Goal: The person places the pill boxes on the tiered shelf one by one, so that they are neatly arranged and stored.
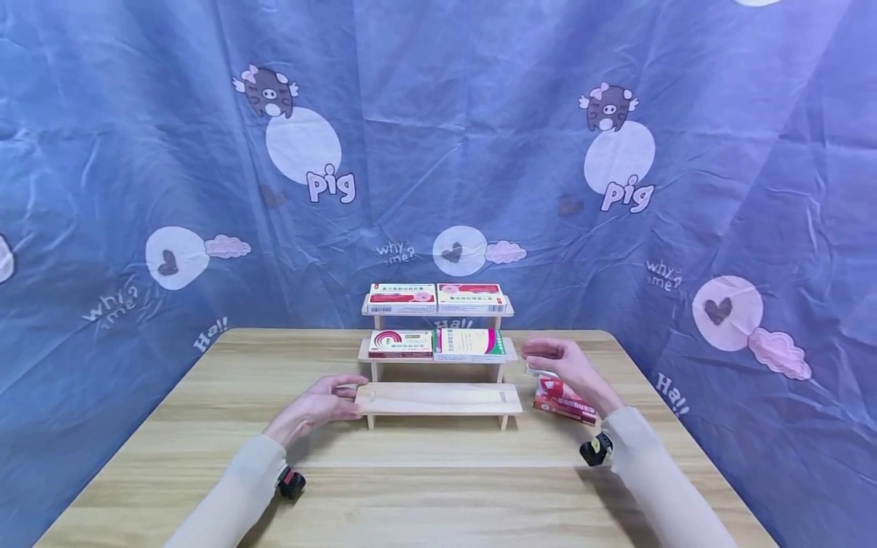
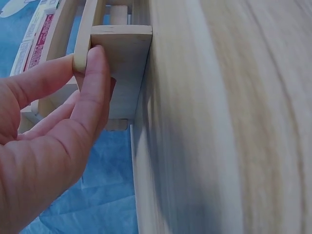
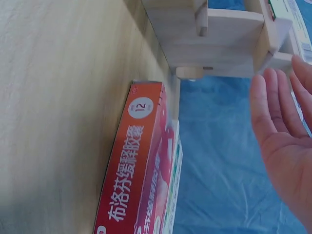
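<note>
A three-step wooden rack (image 1: 438, 397) stands on the table, its lowest step bare. My left hand (image 1: 322, 403) pinches the left end of that step, as the left wrist view shows, thumb on one face and fingers on the other. My right hand (image 1: 562, 365) is beside the right end of the middle step with its fingers fairly straight and nothing in them; whether the fingertips (image 3: 258, 85) touch the rack I cannot tell. Below that hand lies a red medicine box (image 1: 565, 401), with a whitish box (image 3: 172, 195) behind it, partly hidden.
On the middle step lie a white box with red arcs (image 1: 400, 342) and a white-and-green box (image 1: 469, 342). Two red-and-white boxes, one on the left (image 1: 402, 297) and one on the right (image 1: 470, 297), fill the top step. A blue printed cloth (image 1: 438, 152) hangs behind the table (image 1: 438, 502).
</note>
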A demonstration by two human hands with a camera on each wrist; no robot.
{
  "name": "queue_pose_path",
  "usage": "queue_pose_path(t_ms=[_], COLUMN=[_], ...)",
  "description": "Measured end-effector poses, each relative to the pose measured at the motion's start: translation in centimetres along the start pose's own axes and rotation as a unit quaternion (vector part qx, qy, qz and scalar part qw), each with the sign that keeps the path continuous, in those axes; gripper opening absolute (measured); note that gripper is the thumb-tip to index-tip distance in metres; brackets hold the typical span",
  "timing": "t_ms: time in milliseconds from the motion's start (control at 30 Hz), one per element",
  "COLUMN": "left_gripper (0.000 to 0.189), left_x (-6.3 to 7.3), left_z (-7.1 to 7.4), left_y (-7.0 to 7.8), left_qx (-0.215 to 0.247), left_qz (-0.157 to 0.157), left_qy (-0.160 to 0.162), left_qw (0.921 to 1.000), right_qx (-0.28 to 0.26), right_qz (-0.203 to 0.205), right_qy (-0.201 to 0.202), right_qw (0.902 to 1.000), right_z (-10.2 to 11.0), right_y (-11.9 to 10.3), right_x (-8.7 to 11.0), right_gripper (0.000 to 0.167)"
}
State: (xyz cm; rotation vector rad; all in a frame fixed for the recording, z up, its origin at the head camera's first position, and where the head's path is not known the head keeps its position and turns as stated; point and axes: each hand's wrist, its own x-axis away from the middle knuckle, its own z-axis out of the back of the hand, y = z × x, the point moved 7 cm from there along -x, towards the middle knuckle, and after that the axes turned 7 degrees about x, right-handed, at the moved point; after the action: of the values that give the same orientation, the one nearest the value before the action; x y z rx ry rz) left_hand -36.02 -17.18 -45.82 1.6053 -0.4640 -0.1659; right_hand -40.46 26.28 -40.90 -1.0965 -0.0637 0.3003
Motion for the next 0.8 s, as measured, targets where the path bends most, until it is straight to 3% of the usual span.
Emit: queue_pose_path(t_ms=[433, 800], left_gripper=[0.070, 0.070], left_x=[0.3, 0.2], left_z=[-0.2, -0.3], left_y=[0.1, 0.2], left_qx=[-0.005, -0.009], left_qz=[-0.004, 0.004], left_qy=[0.003, 0.005], left_qw=[1.0000, 0.9999], right_qx=[-0.009, 0.064], right_qz=[0.016, -0.010], right_qy=[-0.053, -0.071], right_qw=[0.9984, 0.9953], right_z=[1.0, 2.6], right_y=[0.9, 3.6], right_x=[1.1, 3.4], right_gripper=[0.054, 0.046])
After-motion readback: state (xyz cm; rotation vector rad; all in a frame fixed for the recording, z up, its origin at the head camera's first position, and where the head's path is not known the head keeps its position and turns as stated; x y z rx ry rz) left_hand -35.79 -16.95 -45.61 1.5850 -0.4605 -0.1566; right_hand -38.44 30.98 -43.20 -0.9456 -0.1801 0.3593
